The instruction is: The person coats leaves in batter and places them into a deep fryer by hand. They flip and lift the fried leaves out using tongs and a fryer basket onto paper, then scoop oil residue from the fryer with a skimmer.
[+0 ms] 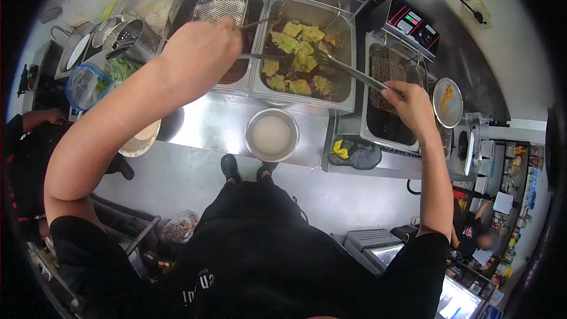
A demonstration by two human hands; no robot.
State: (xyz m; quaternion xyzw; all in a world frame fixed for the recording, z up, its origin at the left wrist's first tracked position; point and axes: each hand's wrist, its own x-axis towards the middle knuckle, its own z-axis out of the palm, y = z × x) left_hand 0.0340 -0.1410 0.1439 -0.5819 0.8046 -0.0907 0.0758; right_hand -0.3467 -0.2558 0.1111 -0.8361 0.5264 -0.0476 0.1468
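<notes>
My left hand (204, 44) is closed around metal tongs (260, 57), whose two long arms spread over the middle fryer; its fingers are partly hidden. From the right side, my right hand (407, 103) grips a long pair of metal tongs (360, 75). Their tips reach in among the fried pieces. Several yellow-green battered pieces (304, 56) float in dark oil in the middle fryer vat (304, 99). Below that vat, a round metal bowl (271, 155) of cloudy whitish liquid stands on the steel counter.
A wire fryer basket (215, 9) sits over the left vat, another basket (387, 71) in the right one. A strainer (447, 103) with orange bits lies at right. Dark mitts (360, 153) rest on the counter edge. Co-workers (472, 233) stand at far right and left.
</notes>
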